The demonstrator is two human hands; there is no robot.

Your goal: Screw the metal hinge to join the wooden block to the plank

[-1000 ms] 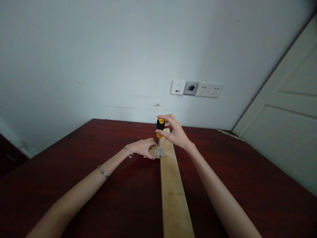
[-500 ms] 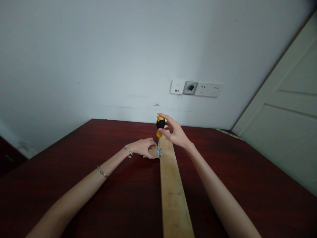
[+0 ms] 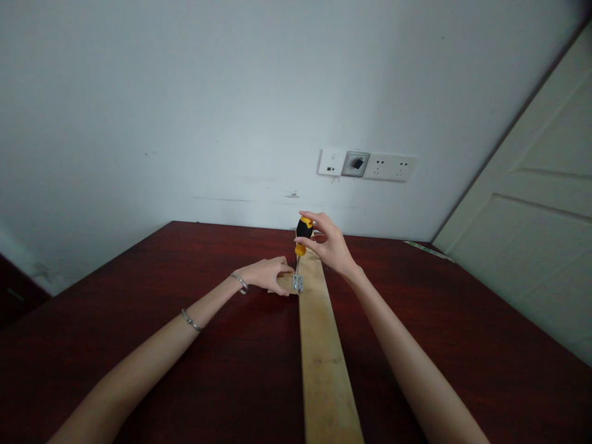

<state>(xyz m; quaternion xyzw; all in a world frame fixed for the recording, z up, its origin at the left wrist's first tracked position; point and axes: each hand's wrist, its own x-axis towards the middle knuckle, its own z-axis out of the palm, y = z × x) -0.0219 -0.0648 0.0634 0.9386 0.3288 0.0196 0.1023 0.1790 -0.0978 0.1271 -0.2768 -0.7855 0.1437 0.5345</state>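
Observation:
A yellow and black screwdriver [image 3: 304, 232] is held by its handle between the thumb and fingers of my right hand [image 3: 332, 245]. Its shaft points down at a small silver hinge [image 3: 298, 282], leaning slightly to the right at the top. The hinge spans the seam between a long wooden plank [image 3: 324, 345] and a small wooden piece [image 3: 287, 283] at the plank's left side. My left hand [image 3: 267, 275] grips that small piece, thumb at the near edge and fingers at the far edge. Whether the tip sits in a screw is too small to tell.
The dark red table [image 3: 208, 370] runs back to a pale wall. Wall sockets [image 3: 367, 165] sit above its rear edge. At right stands a white panelled door [image 3: 536, 203]. A thin printed strip [image 3: 428, 250] lies by the back right edge.
The screwdriver's handle has tipped a little to the right, along with my right hand. My left hand, the hinge and the plank have stayed in place.

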